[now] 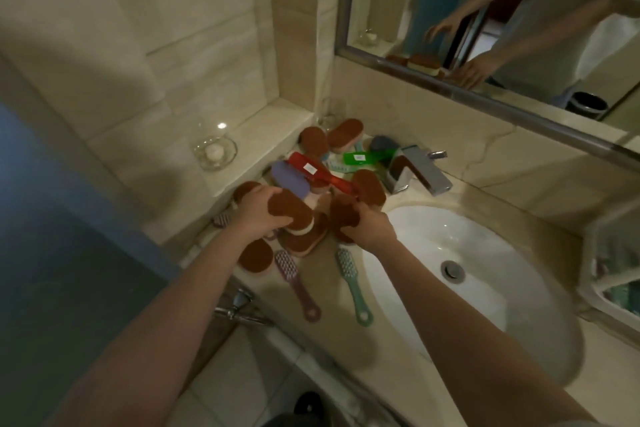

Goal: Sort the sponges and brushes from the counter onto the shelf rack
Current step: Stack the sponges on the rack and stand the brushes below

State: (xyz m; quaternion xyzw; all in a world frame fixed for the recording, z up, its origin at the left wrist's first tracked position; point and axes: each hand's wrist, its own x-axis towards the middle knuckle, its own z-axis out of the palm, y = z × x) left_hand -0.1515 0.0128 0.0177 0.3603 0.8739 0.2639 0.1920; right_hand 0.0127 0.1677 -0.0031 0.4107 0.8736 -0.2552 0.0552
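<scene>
Entry: pick-up phase, both hands on the pile left of the basin (485,253).

- Left hand (258,210): fingers (266,192) curled over a brown oval sponge (289,213), the hand farther left of the basin. Grasp looks firm.
- Right hand (372,227): clenched round a second brown sponge (344,215), just left of the basin rim. The frame is blurred here, so I cannot tell how deep the hold is.
- The rest of the sponges and brushes sit on the counter (325,291), left of and behind the basin. I cannot identify the shelf rack in view.

Risks as I judge them:
1. The left sponge sits on more brown sponges (304,239). A quick lift could drag them loose and scatter the pile.
2. The red brush (322,173) lies across the pile with its handle end close behind the right-hand sponge. Pulling that sponge out may tip the brush toward the basin.
3. The teal brush (353,286) lies along the basin's left rim. A forearm sweep could knock it in. The pink brush (298,282), farther left, is less exposed.
4. With both hands full, nothing is free to steady the heap.
</scene>
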